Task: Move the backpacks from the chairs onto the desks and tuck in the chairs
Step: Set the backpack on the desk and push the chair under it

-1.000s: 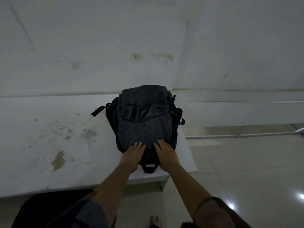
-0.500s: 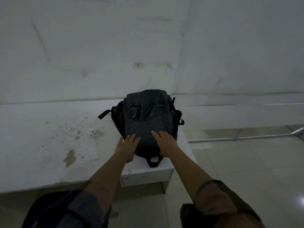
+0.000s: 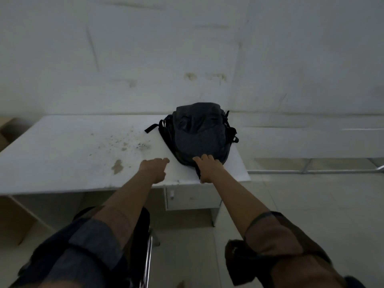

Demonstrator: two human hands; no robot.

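Observation:
A dark grey and black backpack (image 3: 199,136) lies flat on the right end of a white, stained desk (image 3: 62,154). My right hand (image 3: 207,166) rests on the backpack's near end, fingers stretched over the fabric; whether it grips the bag's loop is hidden. My left hand (image 3: 154,167) hovers over bare desk just left of the backpack, apart from it, fingers loosely curled and holding nothing. A black chair (image 3: 143,229) with a chrome frame stands in front of the desk, below my left arm, mostly hidden by my sleeve.
A white drawer unit (image 3: 192,198) hangs under the desk's right end. A long white bench-like surface (image 3: 311,140) runs along the wall to the right, with a metal rail (image 3: 311,171) below it. A cardboard box (image 3: 8,132) sits at far left. Tiled floor lies to the right.
I have stepped back from the desk. My left hand has come off the backpack and moved left; my right hand has slid to the bag's near end. The chair has come into view.

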